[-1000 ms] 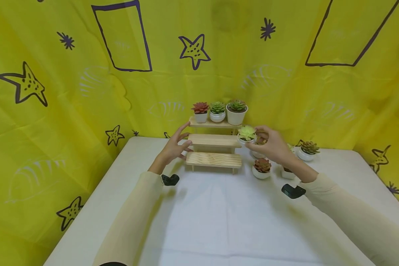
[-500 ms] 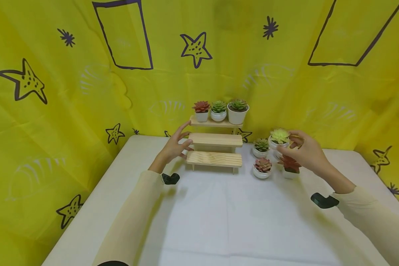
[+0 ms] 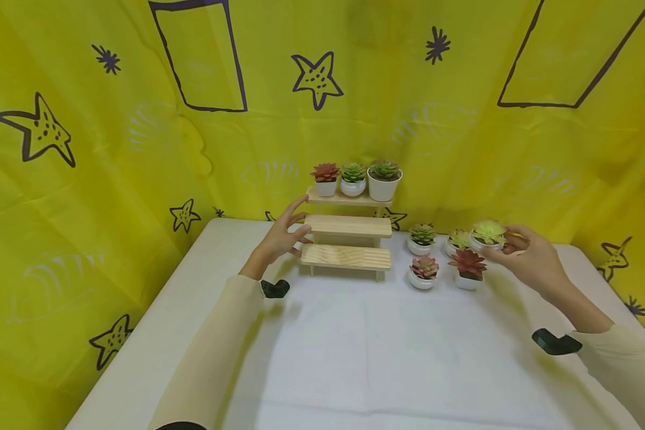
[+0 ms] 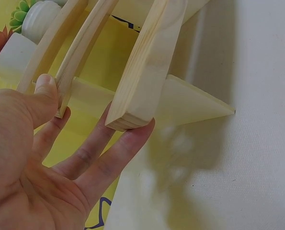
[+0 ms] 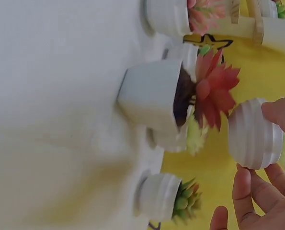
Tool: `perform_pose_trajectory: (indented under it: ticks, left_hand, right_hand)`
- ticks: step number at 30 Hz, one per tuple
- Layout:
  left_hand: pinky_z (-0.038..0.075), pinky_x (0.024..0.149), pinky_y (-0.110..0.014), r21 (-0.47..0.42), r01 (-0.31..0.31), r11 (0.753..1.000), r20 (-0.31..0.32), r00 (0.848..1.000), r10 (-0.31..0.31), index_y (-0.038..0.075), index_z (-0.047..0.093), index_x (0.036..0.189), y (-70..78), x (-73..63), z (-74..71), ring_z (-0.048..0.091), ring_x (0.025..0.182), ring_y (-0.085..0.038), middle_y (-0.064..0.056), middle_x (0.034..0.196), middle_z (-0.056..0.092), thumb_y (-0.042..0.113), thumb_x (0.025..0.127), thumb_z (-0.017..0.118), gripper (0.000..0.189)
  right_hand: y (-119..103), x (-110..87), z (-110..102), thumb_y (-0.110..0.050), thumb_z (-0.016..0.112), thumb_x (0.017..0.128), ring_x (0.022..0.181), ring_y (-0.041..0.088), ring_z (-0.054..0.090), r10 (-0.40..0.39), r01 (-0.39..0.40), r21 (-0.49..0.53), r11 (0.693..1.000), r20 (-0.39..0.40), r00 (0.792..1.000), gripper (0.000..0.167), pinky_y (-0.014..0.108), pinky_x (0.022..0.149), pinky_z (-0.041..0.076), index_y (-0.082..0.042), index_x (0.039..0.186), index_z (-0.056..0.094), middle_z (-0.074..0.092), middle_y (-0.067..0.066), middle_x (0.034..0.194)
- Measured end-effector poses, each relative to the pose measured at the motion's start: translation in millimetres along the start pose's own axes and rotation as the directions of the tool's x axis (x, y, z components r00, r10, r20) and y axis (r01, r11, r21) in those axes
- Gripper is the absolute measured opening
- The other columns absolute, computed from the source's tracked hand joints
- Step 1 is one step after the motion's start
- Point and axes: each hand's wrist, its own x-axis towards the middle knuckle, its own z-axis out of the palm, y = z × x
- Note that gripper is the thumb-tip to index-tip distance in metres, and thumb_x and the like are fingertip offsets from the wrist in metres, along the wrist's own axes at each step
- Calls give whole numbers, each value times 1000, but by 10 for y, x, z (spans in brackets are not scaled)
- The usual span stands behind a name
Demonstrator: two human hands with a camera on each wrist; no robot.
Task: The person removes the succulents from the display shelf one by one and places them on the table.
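My right hand (image 3: pixel 537 263) holds a light green succulent in a ribbed white pot (image 3: pixel 486 234), thumb on one side and fingers on the other. In the right wrist view that white pot (image 5: pixel 255 134) is off the table. My left hand (image 3: pixel 279 239) reaches to the left end of a three-tier wooden stand (image 3: pixel 348 226), fingers spread. The left wrist view shows its thumb against one tier and fingertips touching the end of the lowest tier (image 4: pixel 144 72). On the top tier stand a red succulent (image 3: pixel 325 179) and two green succulents (image 3: pixel 353 179) in white pots.
Right of the stand are potted succulents: dark green (image 3: pixel 421 239), pink (image 3: pixel 423 272), red (image 3: pixel 468 269) and yellow-green (image 3: pixel 457 241). Another green succulent (image 5: pixel 159 196) shows in the right wrist view. A yellow patterned curtain (image 3: pixel 322 131) hangs behind the white table (image 3: pixel 322 352).
My right hand has carried the light green succulent rightwards, from beside the stand's middle tier to beyond the group of pots. My left hand has stayed at the stand.
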Motion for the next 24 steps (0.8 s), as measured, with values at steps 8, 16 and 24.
perform_pose_trajectory:
  ticks: [8,16,24]
  left_hand:
    - [62,59,-45,6,-2,1000,-4,1000,2,56,27,157,5,-3,2,72,98,-38,-14,165,31,14,106,59,73]
    - [61,60,-48,9,-3,1000,-1,1000,3,55,27,157,5,1,-6,72,98,-39,-14,165,30,14,106,59,73]
    - [61,60,-45,1,-1,1000,2,1000,1,57,27,156,0,6,-1,72,99,-39,-14,165,30,14,106,59,73]
  right_hand:
    - [277,-93,-73,-47,72,95,85,-11,45,44,-44,-7,999,-21,999,88,11,62,45,7,153,35,50,40,140]
    - [492,-141,-53,-48,73,94,78,-17,44,87,-87,-11,996,-20,996,88,13,61,44,7,153,36,47,41,142]
    - [701,-152,14,-48,74,94,79,-15,44,102,-103,-42,994,-7,995,86,16,62,44,10,148,39,48,40,141]
